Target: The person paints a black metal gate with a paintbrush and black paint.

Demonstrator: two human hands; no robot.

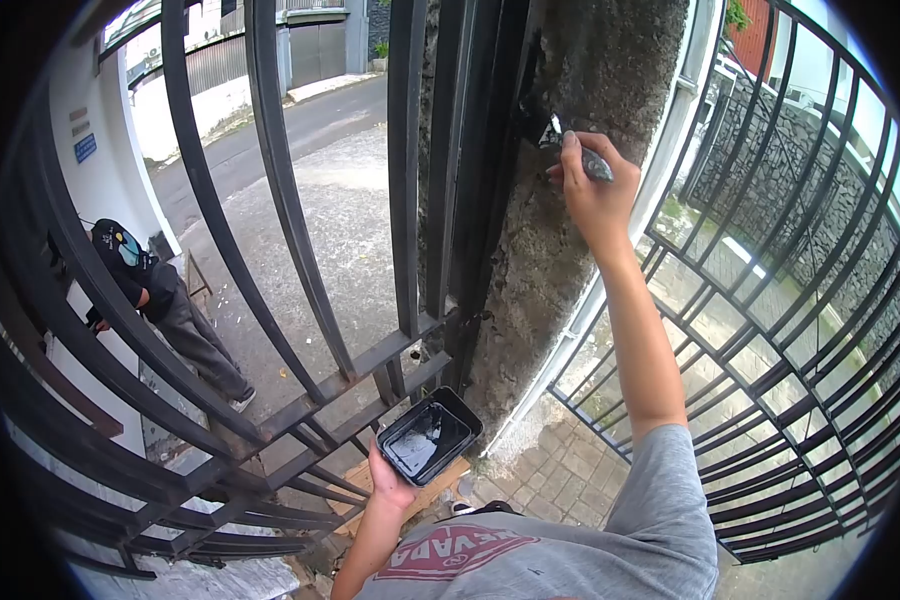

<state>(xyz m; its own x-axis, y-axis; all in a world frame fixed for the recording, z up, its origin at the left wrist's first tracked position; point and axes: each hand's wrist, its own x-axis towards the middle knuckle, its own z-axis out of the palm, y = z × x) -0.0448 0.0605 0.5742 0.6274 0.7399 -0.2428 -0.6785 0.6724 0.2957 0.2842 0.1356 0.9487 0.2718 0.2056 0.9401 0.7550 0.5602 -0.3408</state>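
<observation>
My right hand (600, 185) is closed around the handle of a paintbrush (596, 163), raised in front of the rough concrete pillar (560, 235). The bristle end is at a black-painted patch near the dark metal gate post (475, 180). Low in the view, my left hand (392, 478) holds a black rectangular tray (465, 405) from its left side and below. Glossy black paint (430, 440) lies inside the tray, which is beside the lower gate bars and the foot of the pillar.
Black gate bars (210, 190) curve across the left; another barred gate (770, 370) stands right of a white pipe (670, 130). Behind the left bars, a person in dark clothes (160, 290) stands by a white wall. A wooden board (440, 485) lies below the tray.
</observation>
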